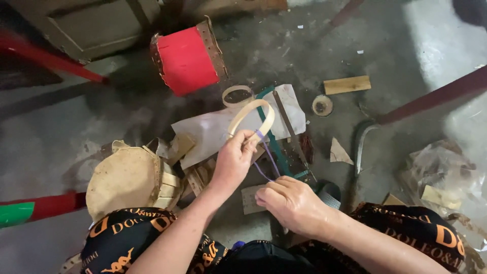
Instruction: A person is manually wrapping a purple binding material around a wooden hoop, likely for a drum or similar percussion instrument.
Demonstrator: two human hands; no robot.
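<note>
Concrete floor (pixel 61 137) is cluttered near the knees: red drum (pixel 187 60), round woven lid (pixel 127 180), paper sheet (pixel 213 129). Left hand (pixel 234 160) pinches a bent bamboo strip loop (pixel 252 112); right hand (pixel 291 203) is closed on what looks like purple cord (pixel 268 157). Risk: loop springs open if the pinch slackens. Free room upper right.

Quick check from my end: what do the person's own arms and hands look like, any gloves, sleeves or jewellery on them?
Both hands, the left hand and the right hand, are bare: no gloves, and no rings or watch show. Both forearms are uncovered too, with no sleeves reaching into view. The only clothing visible is black fabric with orange and white lettering over the knees, below the arms.
</note>
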